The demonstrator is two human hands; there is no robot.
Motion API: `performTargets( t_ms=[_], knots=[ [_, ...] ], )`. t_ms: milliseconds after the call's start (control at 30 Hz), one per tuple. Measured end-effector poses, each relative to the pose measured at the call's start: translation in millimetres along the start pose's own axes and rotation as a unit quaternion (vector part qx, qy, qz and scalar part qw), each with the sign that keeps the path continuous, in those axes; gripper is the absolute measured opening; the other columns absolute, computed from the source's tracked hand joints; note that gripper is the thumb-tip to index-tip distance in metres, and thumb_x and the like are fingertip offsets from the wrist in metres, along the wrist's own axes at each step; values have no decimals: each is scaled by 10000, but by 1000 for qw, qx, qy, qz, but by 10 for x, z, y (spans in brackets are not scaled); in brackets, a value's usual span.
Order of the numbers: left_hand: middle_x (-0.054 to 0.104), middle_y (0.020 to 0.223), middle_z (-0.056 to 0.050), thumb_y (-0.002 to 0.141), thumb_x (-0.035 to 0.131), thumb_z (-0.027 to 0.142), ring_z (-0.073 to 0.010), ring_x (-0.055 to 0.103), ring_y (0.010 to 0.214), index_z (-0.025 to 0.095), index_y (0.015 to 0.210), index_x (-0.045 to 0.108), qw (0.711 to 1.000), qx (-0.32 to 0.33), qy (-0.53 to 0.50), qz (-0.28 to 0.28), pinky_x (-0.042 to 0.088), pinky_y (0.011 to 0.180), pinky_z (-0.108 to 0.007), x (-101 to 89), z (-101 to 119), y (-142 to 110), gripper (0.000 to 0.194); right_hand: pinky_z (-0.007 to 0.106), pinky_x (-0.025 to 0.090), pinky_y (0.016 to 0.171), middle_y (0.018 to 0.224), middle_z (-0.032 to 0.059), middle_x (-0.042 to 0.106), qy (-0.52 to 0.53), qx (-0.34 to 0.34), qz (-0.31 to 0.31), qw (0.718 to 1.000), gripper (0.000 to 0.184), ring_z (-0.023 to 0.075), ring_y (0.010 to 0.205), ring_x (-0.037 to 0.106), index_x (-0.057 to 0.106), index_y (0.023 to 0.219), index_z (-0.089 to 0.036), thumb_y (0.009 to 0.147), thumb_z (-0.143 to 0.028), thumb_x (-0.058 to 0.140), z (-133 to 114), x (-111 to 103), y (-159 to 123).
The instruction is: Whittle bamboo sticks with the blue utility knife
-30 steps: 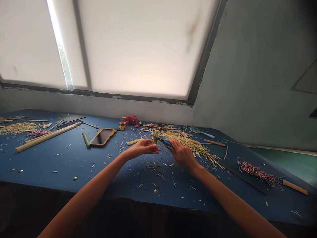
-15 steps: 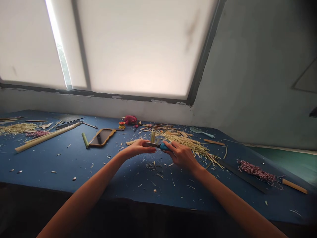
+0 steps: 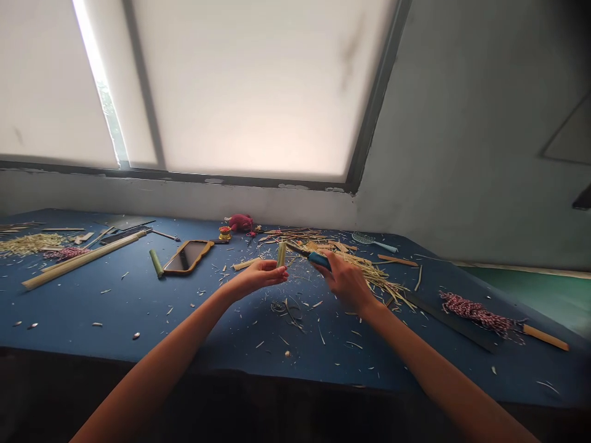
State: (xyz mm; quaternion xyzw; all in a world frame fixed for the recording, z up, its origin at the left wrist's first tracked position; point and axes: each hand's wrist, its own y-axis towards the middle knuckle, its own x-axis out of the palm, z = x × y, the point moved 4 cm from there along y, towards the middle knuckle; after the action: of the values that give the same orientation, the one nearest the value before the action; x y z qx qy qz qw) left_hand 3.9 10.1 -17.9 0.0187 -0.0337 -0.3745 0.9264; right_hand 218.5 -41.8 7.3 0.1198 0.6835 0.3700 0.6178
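I am holding a short, pale-green stalk piece (image 3: 281, 253) nearly upright above the worktop (image 3: 184, 320), its lower end sitting in my left grip (image 3: 261, 274). The fingers and thumb of that grip are closing on it, leaving its upper part showing. My right grip (image 3: 346, 280) is wrapping firmly around the blue handle (image 3: 319, 260) of a knife, and the blade (image 3: 299, 249) is pointing toward the top of the piece. I am not able to tell whether the edge is touching it.

Beyond and beside the right grip, a heap of thin straw-coloured strips (image 3: 378, 277) is lying on the worktop, while dark curled shavings (image 3: 292, 312) are resting nearer me. A framed mirror (image 3: 188, 257) and a green tube (image 3: 156, 263) are lying off to the left, and a red-and-white cord bundle (image 3: 475, 311) is lying to the right.

I am judging the step in hand to be knife work on the piece, with the blade being positioned at its upper part. As I am reading it, a cutting stroke is calling for a steady left grip, fingers staying low, and a shallow, controlled blade angle.
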Motion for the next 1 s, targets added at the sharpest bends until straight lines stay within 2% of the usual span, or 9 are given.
performTargets(
  t_ms=[133,333,400,500,600,700,833,1000],
  knots=[
    [636,1070,-98,780,675,380,-189,611,1029,129,1036,648,999,7,-31,-12,410,1028,-367,43,-10,3,360,259,345,605,884,74,629,-7,-40,-32,999,380,176,730,578,504,1049,-166,960,-477,304,-178,73,-34],
    [642,994,-77,770,676,385,-174,620,961,126,1003,623,999,2,-23,-35,418,997,-377,99,39,-48,352,256,306,589,856,61,612,-31,-38,-37,998,370,169,717,558,507,957,-174,960,-481,300,-179,126,-33],
    [641,965,-69,766,679,386,-160,615,931,125,979,624,998,-20,2,-64,422,977,-369,157,37,-76,341,259,284,561,843,63,620,-41,15,-36,998,379,166,682,555,513,949,-178,962,-479,284,-63,106,6],
    [632,949,-70,764,675,406,-154,600,902,125,956,627,992,-46,26,-113,427,940,-365,259,-4,-81,343,267,241,522,852,73,643,-68,132,-23,989,389,172,642,561,520,994,-179,970,-460,252,231,38,33],
    [595,896,-46,770,663,430,-127,569,850,133,930,615,998,-14,-20,-63,418,921,-343,226,-34,-21,341,264,235,524,865,73,654,-67,174,9,982,398,179,652,573,515,1006,-182,970,-469,241,413,-34,4],
    [534,867,-18,776,668,407,-98,526,805,146,928,594,998,2,-66,-10,410,889,-306,136,-61,13,311,253,252,542,793,55,637,-39,118,21,992,394,167,643,561,508,963,-179,970,-476,250,312,-28,-20],
    [512,895,-27,807,626,432,-97,500,777,159,963,575,994,-19,-105,-10,411,796,-268,133,-66,-4,319,244,270,561,802,51,609,-21,-7,-16,1000,363,149,653,537,497,930,-172,965,-473,298,-35,80,-27],
    [484,814,-9,837,595,429,-71,458,691,141,890,552,988,-14,-151,-12,383,703,-223,161,-49,16,296,244,271,560,807,46,593,-31,-38,-14,999,344,146,671,534,488,920,-169,968,-455,305,-215,135,-51]
  ],
)
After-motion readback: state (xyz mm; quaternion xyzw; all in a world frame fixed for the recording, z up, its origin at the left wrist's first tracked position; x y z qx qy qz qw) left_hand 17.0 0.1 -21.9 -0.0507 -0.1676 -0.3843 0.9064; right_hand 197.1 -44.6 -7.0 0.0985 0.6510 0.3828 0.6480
